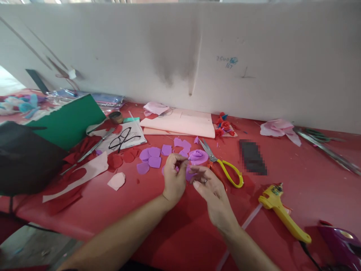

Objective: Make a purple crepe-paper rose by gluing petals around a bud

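- Right hand (214, 192), nearest me, fingers narrowed, pinching the purple petal piece (189, 174) above the red tabletop (158, 210).
- Left hand (173, 177) pinches its other edge; I'd grip lightly, avoiding creases.
- Rolled purple rose (197, 156) lies just behind.

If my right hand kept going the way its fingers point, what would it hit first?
Probably the purple piece between both hands, then the left hand just beyond; the right hand points up-left, though depth is unclear.
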`<state>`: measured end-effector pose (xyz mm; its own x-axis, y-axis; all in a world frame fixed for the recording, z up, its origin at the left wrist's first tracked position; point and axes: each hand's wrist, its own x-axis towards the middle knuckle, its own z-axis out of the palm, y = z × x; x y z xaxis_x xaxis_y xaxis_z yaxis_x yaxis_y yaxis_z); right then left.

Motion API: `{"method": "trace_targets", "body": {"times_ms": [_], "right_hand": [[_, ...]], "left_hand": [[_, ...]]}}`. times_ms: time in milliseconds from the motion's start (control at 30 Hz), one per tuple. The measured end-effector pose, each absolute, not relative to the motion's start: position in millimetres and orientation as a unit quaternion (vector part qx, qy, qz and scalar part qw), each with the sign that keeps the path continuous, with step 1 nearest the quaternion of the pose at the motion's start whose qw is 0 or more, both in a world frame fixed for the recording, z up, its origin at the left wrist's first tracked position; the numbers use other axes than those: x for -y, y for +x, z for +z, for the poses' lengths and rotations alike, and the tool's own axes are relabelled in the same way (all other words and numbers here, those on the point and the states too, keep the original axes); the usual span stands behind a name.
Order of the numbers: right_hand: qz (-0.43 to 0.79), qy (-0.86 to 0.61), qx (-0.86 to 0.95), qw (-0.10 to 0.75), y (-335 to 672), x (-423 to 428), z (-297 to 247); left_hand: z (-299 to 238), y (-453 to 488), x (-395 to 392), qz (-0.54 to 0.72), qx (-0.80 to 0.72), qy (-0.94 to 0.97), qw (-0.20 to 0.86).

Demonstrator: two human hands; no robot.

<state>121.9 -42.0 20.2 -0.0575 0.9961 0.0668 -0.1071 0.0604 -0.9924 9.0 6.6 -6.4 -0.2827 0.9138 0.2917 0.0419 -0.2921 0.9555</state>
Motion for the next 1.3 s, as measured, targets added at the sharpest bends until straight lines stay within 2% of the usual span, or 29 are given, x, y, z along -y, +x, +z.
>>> {"method": "trace_targets", "body": {"times_ms": [167,300,567,733,1067,1300], "right_hand": [[0.468,-0.53,0.442,0.552,122,34,17],[0.476,-0.505,0.418,0.586,122,27,13],[0.48,-0.474,0.398,0.622,122,28,17],[0.483,-0.475,0.378,0.632,125,26,14],[0.512,-0.439,0.401,0.621,131,25,18],[0.518,-0.421,0.383,0.639,132,24,14]], "left_hand": [[-8,12,-8,0.642,-0.458,0.447,0.422],[-1,15,0,0.624,-0.436,0.475,0.442],[4,13,7,0.609,-0.415,0.602,0.308],[3,12,9,0.61,-0.391,0.637,0.262],[0,16,4,0.624,-0.404,0.513,0.43],[3,14,8,0.607,-0.403,0.606,0.318]]}}
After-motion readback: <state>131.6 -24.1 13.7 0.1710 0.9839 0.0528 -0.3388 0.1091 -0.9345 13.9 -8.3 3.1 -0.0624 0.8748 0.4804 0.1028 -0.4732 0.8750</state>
